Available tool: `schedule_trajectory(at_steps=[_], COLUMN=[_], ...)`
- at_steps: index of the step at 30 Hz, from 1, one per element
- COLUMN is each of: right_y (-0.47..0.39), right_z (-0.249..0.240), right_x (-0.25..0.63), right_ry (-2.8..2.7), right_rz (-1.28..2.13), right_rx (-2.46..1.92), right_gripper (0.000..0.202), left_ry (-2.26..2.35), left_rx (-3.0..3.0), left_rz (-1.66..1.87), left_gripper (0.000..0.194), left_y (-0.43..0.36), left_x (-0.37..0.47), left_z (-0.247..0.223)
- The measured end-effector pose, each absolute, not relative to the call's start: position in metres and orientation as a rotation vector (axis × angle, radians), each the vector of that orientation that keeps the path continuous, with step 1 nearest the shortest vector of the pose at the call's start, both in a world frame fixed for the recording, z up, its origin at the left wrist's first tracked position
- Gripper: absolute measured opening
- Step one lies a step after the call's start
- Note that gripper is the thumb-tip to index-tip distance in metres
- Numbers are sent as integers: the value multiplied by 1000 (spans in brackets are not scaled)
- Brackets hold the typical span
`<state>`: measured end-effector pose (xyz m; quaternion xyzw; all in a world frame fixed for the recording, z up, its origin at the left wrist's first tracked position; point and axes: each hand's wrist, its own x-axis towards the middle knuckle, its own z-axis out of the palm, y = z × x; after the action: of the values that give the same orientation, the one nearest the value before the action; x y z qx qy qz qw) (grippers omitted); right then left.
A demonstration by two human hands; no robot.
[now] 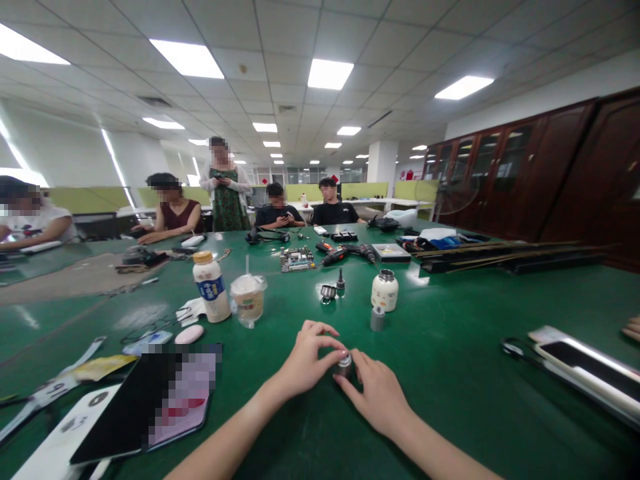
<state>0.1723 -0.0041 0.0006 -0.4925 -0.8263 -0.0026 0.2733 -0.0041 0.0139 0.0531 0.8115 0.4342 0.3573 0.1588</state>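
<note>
On the green table, a small silver metal cylinder (345, 366) stands between my two hands. My left hand (313, 357) pinches its top with thumb and forefinger, the other fingers reaching forward above the table. Around the cylinder's right side and front, my right hand (375, 393) has its thumb and fingers closed. Further ahead are a squat cream bottle (384, 292) with an uncovered metal neck and, just before it, another small grey metal cylinder (377, 320). A metal ring-shaped piece (327, 293) and a dark upright stepped part (341, 280) lie left of the bottle.
Left are a milk tea bottle (211, 290), a plastic cup with straw (247, 300), a white oval case (189, 335) and a tablet (150, 400). Ahead lie a circuit board (298, 260) and power drills (333, 253). Phones (595, 367) rest right. Several people sit or stand beyond.
</note>
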Motion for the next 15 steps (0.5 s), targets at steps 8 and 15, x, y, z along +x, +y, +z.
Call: schedule_trajectory(at_steps=[8,15], right_y=[-4,-5], right_z=[1,4], right_x=[173,174], right_ry=[-2246,-2253], right_rz=[-10,46], right_rx=[-1323,-1325], right_gripper=[21,20], left_ry=[1280,1466], left_rx=[2296,2228], left_rz=[1101,1101], left_gripper=[8,13], left_y=[18,41], left_x=[-3,-30], left_z=[55,32])
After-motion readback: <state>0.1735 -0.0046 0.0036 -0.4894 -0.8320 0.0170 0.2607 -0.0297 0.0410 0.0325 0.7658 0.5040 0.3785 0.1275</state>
